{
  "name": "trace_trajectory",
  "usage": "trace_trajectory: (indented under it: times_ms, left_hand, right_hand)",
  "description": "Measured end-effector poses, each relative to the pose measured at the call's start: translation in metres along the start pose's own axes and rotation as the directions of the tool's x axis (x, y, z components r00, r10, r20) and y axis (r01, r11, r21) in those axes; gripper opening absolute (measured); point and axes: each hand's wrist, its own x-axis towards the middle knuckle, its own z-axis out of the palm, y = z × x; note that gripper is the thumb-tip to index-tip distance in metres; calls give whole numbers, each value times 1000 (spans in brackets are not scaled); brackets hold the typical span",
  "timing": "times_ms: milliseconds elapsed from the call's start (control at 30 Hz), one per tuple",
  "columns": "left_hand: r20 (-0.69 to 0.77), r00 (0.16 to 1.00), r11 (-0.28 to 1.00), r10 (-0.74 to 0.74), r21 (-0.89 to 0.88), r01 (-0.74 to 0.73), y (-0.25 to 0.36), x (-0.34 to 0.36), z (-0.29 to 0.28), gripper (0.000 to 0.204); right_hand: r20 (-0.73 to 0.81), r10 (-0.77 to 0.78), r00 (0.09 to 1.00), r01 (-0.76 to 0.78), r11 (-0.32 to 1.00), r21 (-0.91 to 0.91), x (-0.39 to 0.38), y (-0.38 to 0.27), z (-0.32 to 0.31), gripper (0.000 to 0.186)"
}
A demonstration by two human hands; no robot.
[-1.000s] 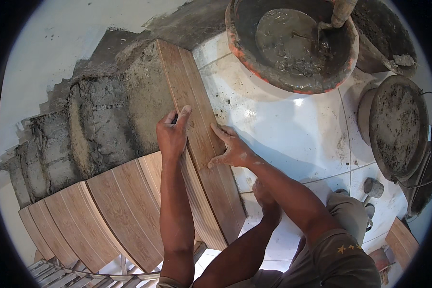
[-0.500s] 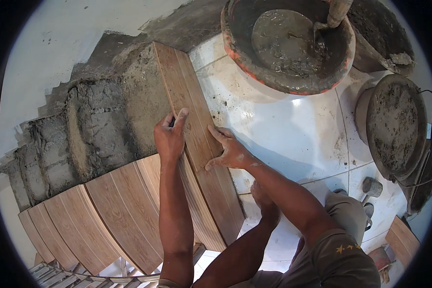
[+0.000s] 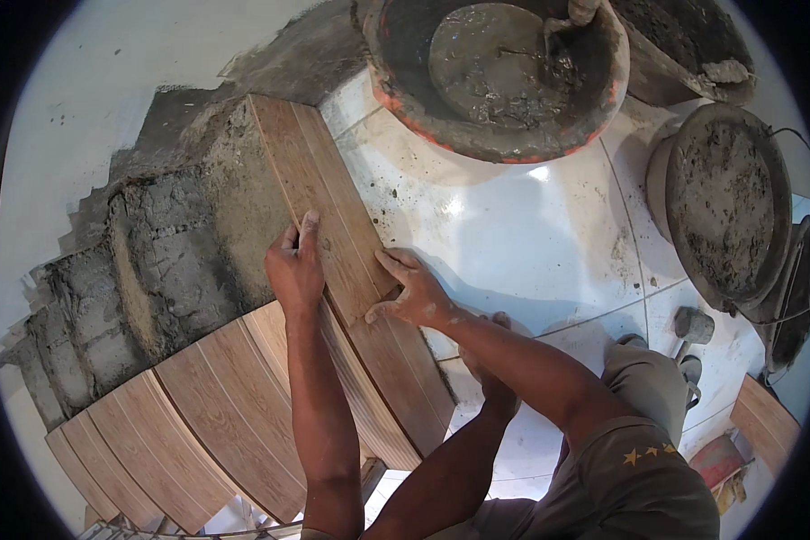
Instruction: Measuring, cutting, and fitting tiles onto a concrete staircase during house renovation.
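Wood-look tile [image 3: 310, 162], one, which I am viewing remotely: lying between grey mortar [image 3: 234, 193] and white floor [image 3: 504, 238]. Left hand [image 3: 295, 272]: apparently pinching its left edge, the grip being partly hidden. Right hand [image 3: 416, 292]: resting widely spread along its right side. Mortar tub [image 3: 490, 151]: standing beyond.

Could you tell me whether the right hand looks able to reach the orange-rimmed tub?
Probably yes: though touching the plank, the right hand has only white floor tiles between it and the orange-rimmed tub.
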Motion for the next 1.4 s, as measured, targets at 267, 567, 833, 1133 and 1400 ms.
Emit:
trace_trajectory:
  times_ms: [267, 567, 833, 1133, 1400]
  left_hand:
    - [20, 1000, 999, 6, 50, -7, -1, 2, -2, 57]
    - [77, 996, 992, -46, -116, 55, -3, 7, -6, 52]
    - [117, 989, 986, -92, -127, 107, 3, 5, -8, 46]
    - [91, 996, 994, -25, -104, 34, 4, 4, -7, 37]
    - [143, 987, 994, -75, -74, 86, -2, 10, -8, 38]
  right_hand:
    - [-214, 155, 964, -143, 987, 71, -29, -9, 25, 109]
    - [-129, 209, 969, -191, 972, 140, -26, -10, 20, 112]
    - [-18, 250, 968, -245, 958, 153, -16, -15, 3, 126]
    - [76, 308, 948, -316, 933, 171, -12, -17, -3, 133]
    - [54, 282, 958, -287, 947, 145, -11, -12, -1, 132]
